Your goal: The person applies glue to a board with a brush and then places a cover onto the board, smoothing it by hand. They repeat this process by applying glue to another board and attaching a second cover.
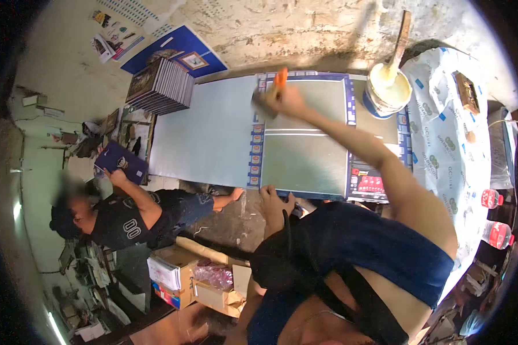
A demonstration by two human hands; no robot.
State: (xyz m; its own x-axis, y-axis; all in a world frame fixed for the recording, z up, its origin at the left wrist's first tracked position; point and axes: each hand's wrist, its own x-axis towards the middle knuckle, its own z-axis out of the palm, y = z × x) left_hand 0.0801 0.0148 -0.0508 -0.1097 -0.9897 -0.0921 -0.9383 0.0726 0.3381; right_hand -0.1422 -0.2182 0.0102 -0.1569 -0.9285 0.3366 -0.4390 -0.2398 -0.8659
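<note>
My right hand (290, 102) grips a wide brush (265, 106) with an orange handle, its dark head over the left border of a printed cover sheet. Two large grey boards (305, 164) lie side by side on that sheet, with a narrow strip between them and a blue printed border (255, 152) around them. At the near edge of the table is my left hand (272, 205), fingers apart and resting by the sheet's lower left corner. A white bucket (387, 95) of pale paste stands to the right, with a wooden-handled tool (399, 43) upright in it.
A pale sheet (204, 135) covers the table's left part, with a stack of books (158, 86) behind it. At left, another person (126, 218) holds a dark blue cover (122, 164). Printed wrapping (449, 144) and bottles (496, 234) lie right; a cardboard box (213, 282) sits below.
</note>
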